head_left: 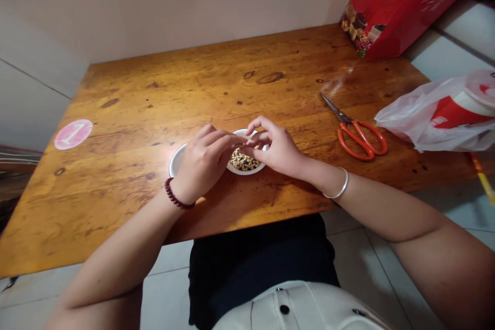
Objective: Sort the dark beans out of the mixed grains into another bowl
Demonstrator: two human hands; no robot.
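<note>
A small white bowl holds many small round pale-yellow pieces with a few dark ones among them; whether they are beans or beads I cannot tell. Above it, the fingertips of my left hand and my right hand meet in a pinch. What lies between those fingers, if anything, is too small to make out. A second white bowl is partly hidden under my left hand, and its contents do not show.
Orange-handled scissors lie on the wooden table to the right. Beyond them are a plastic bag with a red-and-white cup and a red gift bag. A pink round number sticker marks the left side.
</note>
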